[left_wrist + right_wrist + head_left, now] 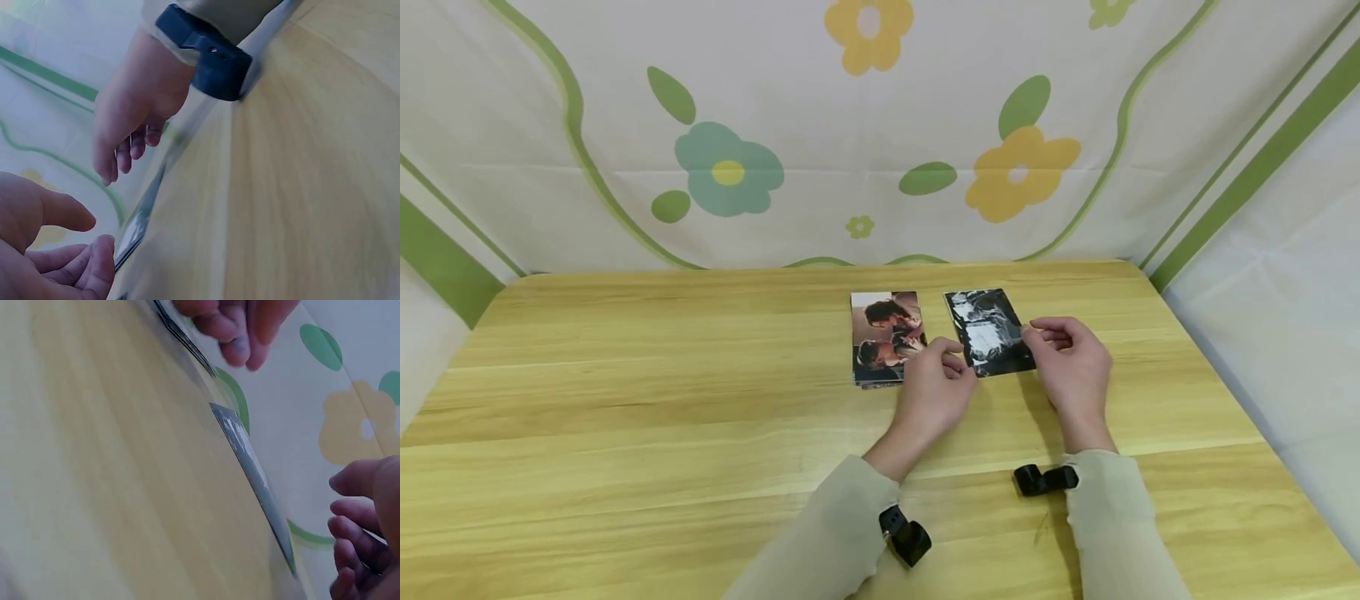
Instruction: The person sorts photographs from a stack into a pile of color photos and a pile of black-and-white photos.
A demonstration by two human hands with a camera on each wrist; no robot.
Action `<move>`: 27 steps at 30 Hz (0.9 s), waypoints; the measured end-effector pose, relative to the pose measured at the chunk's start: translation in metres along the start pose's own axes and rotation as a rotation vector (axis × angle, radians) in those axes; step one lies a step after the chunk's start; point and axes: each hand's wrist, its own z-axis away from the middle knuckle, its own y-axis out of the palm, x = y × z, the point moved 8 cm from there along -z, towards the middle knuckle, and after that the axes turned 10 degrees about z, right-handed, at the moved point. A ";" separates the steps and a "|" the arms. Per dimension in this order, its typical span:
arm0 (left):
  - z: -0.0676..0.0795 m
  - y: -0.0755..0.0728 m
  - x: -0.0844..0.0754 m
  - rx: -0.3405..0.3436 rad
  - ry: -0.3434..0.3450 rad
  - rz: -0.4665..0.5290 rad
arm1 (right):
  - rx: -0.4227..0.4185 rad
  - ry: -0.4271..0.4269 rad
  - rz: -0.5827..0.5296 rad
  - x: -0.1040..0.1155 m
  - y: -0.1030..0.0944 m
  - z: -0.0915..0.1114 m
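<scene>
A black-and-white photo print (988,337) lies flat on the table between the two hands. To its left sits a stack of photo prints, a color one (880,325) on top, its lower right corner behind the left hand (934,390). This hand is at the black-and-white print's lower left edge; in the left wrist view its thumb (72,212) and fingers are apart with nothing between them. Over the print's right edge hovers the right hand (1077,371), fingers loosely bent. The right wrist view shows a gap between its thumb (356,478) and fingers.
Both prints lie toward the far edge of the wooden table (625,417). Behind it hangs a white cloth (820,125) with flowers and green lines, continuing along both sides. A black wrist camera (910,542) is strapped to the left sleeve and another (1033,480) to the right.
</scene>
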 end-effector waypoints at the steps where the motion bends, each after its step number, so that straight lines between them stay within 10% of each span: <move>1: 0.000 -0.005 -0.001 -0.011 0.009 0.009 | 0.013 -0.014 -0.006 0.004 0.001 0.001; 17: 0.012 -0.095 0.010 -0.170 -0.042 0.072 | 0.316 -0.184 -0.086 0.057 0.057 0.042; 27: 0.035 -0.138 0.035 -0.306 -0.136 0.123 | 0.358 -0.196 -0.091 0.066 0.073 0.057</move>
